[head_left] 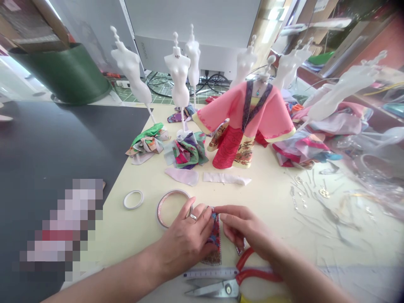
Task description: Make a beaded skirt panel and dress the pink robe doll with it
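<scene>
A small patterned fabric piece (216,235), blue and red with a brown lower end, lies in front of me; a pale dotted trim runs along its right edge. My left hand (192,231), with a ring on one finger, presses its bent fingers over the piece and covers its left part. At the upper right corner, the thumb and forefinger of my right hand (243,221) pinch the trim. Below that palm, a short dotted-edged end (240,247) shows; where it joins is hidden. Red-handled scissors (229,289) lie open near my right forearm, beside a ruler (211,274).
Tape rolls (172,208) (133,200) lie left of my hands. Behind stand a pink-robed doll form (249,113) and several white doll torsos (177,75). Fabric scraps (189,149) and small metal charms (324,192) lie about. A dark mat (63,143) covers the left side.
</scene>
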The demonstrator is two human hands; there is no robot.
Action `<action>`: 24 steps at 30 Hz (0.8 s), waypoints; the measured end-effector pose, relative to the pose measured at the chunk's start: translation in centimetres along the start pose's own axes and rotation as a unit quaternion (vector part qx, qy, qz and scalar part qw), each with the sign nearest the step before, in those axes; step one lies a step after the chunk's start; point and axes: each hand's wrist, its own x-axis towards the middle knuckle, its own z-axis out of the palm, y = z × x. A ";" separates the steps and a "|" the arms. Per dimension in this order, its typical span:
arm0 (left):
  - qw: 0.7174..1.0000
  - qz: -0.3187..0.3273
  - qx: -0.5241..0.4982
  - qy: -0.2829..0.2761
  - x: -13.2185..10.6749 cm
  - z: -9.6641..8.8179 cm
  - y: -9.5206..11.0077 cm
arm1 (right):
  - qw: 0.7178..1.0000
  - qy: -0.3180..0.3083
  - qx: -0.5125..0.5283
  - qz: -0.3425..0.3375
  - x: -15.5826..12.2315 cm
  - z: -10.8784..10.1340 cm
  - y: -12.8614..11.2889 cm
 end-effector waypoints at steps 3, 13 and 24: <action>1.000 -0.003 -0.006 -0.003 0.2 -0.1 0.0 | 0.998 -0.001 -0.054 -0.012 -0.1 0.0 0.2; 1.000 -0.006 -0.006 -0.017 0.2 -0.2 0.0 | 0.977 0.046 -0.196 -0.065 0.0 0.3 0.9; 1.000 -0.009 -0.004 -0.020 0.4 -0.4 0.1 | 0.885 0.117 -0.419 -0.167 -0.8 0.5 0.9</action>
